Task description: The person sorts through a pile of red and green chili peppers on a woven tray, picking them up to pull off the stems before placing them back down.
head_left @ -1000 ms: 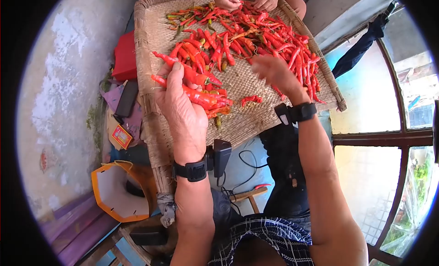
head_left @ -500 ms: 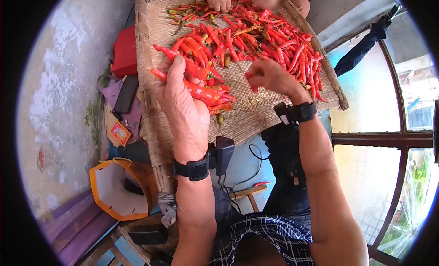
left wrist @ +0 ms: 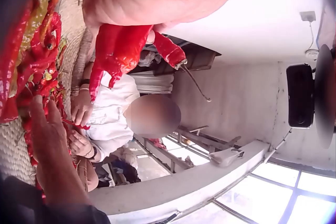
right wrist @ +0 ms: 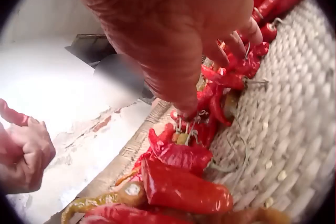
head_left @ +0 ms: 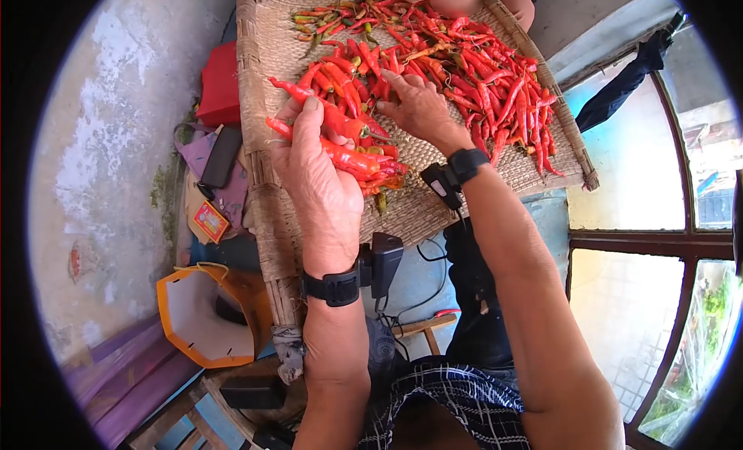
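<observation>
My left hand [head_left: 325,187] grips a bunch of red chili peppers [head_left: 352,160], the thumb lying across them; one stem sticks out in the left wrist view, below the left palm. The bunch is above the near left part of a flat woven tray [head_left: 248,71]. My right hand [head_left: 422,109] reaches over the tray's middle, its fingers loosely extended at the edge of a heap of red chili peppers [head_left: 495,94]. In the right wrist view the fingertips [right wrist: 253,32] are down among the peppers, with nothing seen held.
Across the tray, another person's hands [left wrist: 81,142] handle peppers. A smaller group with green and yellow peppers [head_left: 309,24] lies at the far left. Left of the tray are a red box [head_left: 219,86], a dark case [head_left: 222,157] and an orange-edged container [head_left: 209,318]. A window is at right.
My right hand, holding a small red piece half a second ago, has moved left and forward to the heap, its fingers now extended. The left hand keeps its bunch nearly in place.
</observation>
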`<move>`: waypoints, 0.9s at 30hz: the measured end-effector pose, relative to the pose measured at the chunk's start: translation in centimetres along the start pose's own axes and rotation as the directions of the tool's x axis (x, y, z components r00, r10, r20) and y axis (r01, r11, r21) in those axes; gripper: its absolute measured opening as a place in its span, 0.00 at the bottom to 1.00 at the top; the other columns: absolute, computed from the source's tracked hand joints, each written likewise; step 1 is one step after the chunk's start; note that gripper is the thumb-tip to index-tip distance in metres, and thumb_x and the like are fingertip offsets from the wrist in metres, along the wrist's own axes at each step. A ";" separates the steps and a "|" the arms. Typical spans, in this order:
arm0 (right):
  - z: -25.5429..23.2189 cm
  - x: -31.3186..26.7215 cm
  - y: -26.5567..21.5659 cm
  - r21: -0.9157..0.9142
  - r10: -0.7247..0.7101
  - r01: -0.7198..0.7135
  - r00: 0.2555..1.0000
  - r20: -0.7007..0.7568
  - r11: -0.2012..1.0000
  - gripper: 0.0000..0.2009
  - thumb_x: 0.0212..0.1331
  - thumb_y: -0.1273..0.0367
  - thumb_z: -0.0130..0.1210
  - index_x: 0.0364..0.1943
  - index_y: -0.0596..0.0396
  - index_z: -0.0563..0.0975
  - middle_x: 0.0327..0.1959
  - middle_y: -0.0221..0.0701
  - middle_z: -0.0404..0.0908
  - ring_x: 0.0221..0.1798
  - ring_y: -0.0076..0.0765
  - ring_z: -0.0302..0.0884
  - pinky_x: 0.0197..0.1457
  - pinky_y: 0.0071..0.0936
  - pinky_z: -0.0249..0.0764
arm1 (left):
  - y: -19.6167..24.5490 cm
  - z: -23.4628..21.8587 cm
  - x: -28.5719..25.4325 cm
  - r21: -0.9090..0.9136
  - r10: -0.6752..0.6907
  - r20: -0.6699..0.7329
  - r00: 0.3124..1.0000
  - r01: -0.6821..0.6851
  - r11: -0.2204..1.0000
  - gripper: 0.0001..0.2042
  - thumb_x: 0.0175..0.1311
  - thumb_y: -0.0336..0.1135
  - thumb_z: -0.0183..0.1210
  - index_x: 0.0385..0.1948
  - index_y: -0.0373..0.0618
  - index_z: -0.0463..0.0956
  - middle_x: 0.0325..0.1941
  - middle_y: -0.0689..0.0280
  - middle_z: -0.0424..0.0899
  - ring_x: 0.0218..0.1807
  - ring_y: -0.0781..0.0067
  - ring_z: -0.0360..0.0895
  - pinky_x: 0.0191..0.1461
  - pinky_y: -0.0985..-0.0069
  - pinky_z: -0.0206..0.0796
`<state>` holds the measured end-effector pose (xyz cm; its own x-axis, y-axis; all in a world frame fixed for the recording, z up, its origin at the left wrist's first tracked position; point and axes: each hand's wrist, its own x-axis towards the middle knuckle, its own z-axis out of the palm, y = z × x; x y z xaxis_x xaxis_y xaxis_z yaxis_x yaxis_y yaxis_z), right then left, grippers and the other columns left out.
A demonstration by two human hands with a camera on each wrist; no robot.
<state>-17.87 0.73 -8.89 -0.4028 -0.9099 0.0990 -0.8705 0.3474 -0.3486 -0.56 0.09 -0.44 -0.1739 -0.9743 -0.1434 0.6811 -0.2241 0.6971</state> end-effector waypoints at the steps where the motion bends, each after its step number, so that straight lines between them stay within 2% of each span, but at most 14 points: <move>1: 0.4 0.2 0.0 -0.050 -0.013 0.013 1.000 0.005 0.999 0.27 0.52 0.58 0.56 0.59 0.36 0.65 0.51 0.39 0.69 0.54 0.57 0.65 0.55 0.47 0.67 | 0.0 -0.3 0.1 0.008 -0.005 0.016 1.000 0.005 1.000 0.07 0.62 0.32 0.54 0.38 0.41 0.73 0.30 0.70 0.75 0.28 0.83 0.69 0.35 0.82 0.65; 8: 2.1 0.4 -0.7 -0.136 -0.063 0.064 0.998 0.009 0.989 0.19 0.50 0.68 0.52 0.49 0.46 0.70 0.44 0.43 0.71 0.46 0.55 0.70 0.50 0.47 0.69 | 0.1 0.1 -0.5 0.054 -0.025 0.052 0.998 0.022 0.998 0.10 0.60 0.38 0.56 0.40 0.46 0.74 0.33 0.72 0.74 0.34 0.81 0.69 0.40 0.78 0.60; 9: 1.0 0.2 -1.0 -0.100 -0.062 0.076 0.989 0.138 0.992 0.13 0.54 0.68 0.47 0.44 0.52 0.71 0.51 0.47 0.68 0.50 0.57 0.70 0.50 0.48 0.69 | 0.1 0.2 -0.4 0.052 -0.023 0.048 0.999 0.020 0.998 0.10 0.60 0.38 0.56 0.40 0.46 0.74 0.33 0.72 0.74 0.34 0.81 0.69 0.40 0.78 0.60; 12: -1.4 -1.6 -1.0 -0.058 -0.196 0.216 0.950 0.244 0.975 0.11 0.52 0.68 0.50 0.40 0.52 0.72 0.45 0.45 0.74 0.46 0.53 0.74 0.48 0.45 0.70 | 0.5 0.3 -0.3 -0.025 -0.006 0.021 1.000 0.006 1.000 0.09 0.62 0.31 0.53 0.42 0.39 0.73 0.37 0.65 0.78 0.34 0.79 0.75 0.40 0.80 0.69; 13: -2.6 -2.0 -0.6 0.005 -0.252 0.263 0.918 0.306 0.965 0.19 0.49 0.65 0.55 0.48 0.52 0.73 0.36 0.42 0.76 0.45 0.48 0.74 0.44 0.43 0.69 | 0.7 0.4 -0.4 0.005 -0.007 0.032 0.999 0.007 1.000 0.10 0.61 0.34 0.55 0.42 0.42 0.73 0.36 0.68 0.77 0.34 0.80 0.73 0.40 0.79 0.65; 16: -3.9 -3.5 0.4 0.061 -0.338 0.336 0.889 0.308 0.940 0.20 0.50 0.67 0.55 0.50 0.52 0.73 0.37 0.42 0.78 0.42 0.48 0.75 0.42 0.41 0.70 | 1.0 0.7 -0.6 0.019 -0.011 0.029 1.000 0.011 1.000 0.11 0.59 0.37 0.57 0.42 0.44 0.73 0.34 0.70 0.76 0.34 0.81 0.70 0.39 0.80 0.61; 17: -4.5 -4.0 0.5 0.229 -0.274 0.201 0.893 0.356 0.952 0.21 0.46 0.73 0.51 0.50 0.50 0.73 0.35 0.45 0.78 0.43 0.53 0.75 0.45 0.41 0.71 | 1.0 0.5 -0.6 0.016 -0.028 0.039 0.999 0.027 0.999 0.11 0.60 0.34 0.56 0.43 0.43 0.73 0.37 0.68 0.76 0.36 0.79 0.71 0.41 0.79 0.63; 18: -4.6 -4.4 1.1 0.227 -0.277 0.204 0.892 0.358 0.952 0.21 0.46 0.73 0.51 0.50 0.50 0.73 0.35 0.45 0.78 0.43 0.53 0.75 0.45 0.41 0.71 | 1.0 0.3 -0.5 0.013 -0.044 0.048 0.998 0.044 0.999 0.12 0.60 0.31 0.55 0.45 0.42 0.72 0.39 0.65 0.76 0.38 0.77 0.72 0.42 0.78 0.65; 20: -5.0 -5.2 2.6 0.268 -0.278 0.227 0.946 0.169 0.936 0.20 0.48 0.74 0.51 0.50 0.50 0.73 0.37 0.46 0.78 0.42 0.54 0.75 0.45 0.41 0.71 | 0.1 -1.2 -0.3 0.117 0.018 0.126 0.992 -0.033 0.993 0.13 0.60 0.28 0.54 0.47 0.41 0.72 0.42 0.62 0.75 0.41 0.74 0.73 0.45 0.77 0.66; 21: -6.6 -5.5 1.6 0.221 -0.128 0.078 0.967 0.221 0.972 0.19 0.50 0.73 0.53 0.50 0.55 0.72 0.35 0.49 0.78 0.40 0.52 0.77 0.43 0.38 0.72 | -0.1 -1.7 -0.2 0.219 0.069 0.215 0.974 -0.117 0.969 0.14 0.60 0.25 0.53 0.49 0.41 0.71 0.45 0.59 0.74 0.43 0.71 0.73 0.47 0.76 0.68; 24: -7.9 -5.7 1.3 0.304 -0.049 0.016 0.993 0.103 0.952 0.18 0.51 0.72 0.55 0.49 0.60 0.72 0.32 0.52 0.78 0.37 0.50 0.79 0.40 0.36 0.73 | -0.2 -1.8 -0.3 0.284 0.072 0.271 0.960 -0.151 0.947 0.17 0.60 0.21 0.50 0.52 0.42 0.69 0.50 0.55 0.70 0.46 0.66 0.73 0.50 0.74 0.69; 25: -7.7 -5.6 1.6 0.308 -0.060 0.047 0.998 0.033 0.950 0.16 0.52 0.72 0.56 0.46 0.64 0.72 0.28 0.45 0.80 0.33 0.41 0.80 0.36 0.32 0.73 | -0.3 -1.3 -0.3 0.173 0.050 0.212 0.976 -0.088 0.981 0.14 0.60 0.25 0.52 0.49 0.39 0.71 0.48 0.57 0.73 0.46 0.70 0.73 0.50 0.75 0.68; 26: -7.6 -5.3 2.0 0.308 -0.054 0.043 0.998 0.027 0.950 0.16 0.52 0.72 0.56 0.46 0.64 0.72 0.28 0.45 0.80 0.33 0.41 0.80 0.36 0.32 0.73 | -0.3 -0.7 -0.2 0.173 0.047 0.220 0.974 -0.086 0.981 0.14 0.60 0.25 0.52 0.49 0.39 0.71 0.48 0.57 0.73 0.46 0.70 0.73 0.50 0.75 0.68; 27: -7.5 -4.8 2.3 0.500 -0.006 -0.006 1.000 0.022 0.866 0.15 0.53 0.72 0.55 0.45 0.64 0.73 0.27 0.39 0.80 0.30 0.35 0.78 0.33 0.28 0.72 | -0.2 -0.2 -0.2 0.113 0.013 0.143 0.990 -0.029 0.993 0.13 0.60 0.27 0.54 0.47 0.38 0.72 0.46 0.59 0.75 0.45 0.71 0.73 0.50 0.76 0.67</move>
<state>-20.03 7.59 -3.17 -0.3914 -0.9167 0.0803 -0.6099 0.1931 -0.7686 -0.55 0.31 -0.66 -0.2649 -0.9637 -0.0327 0.6010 -0.1915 0.7759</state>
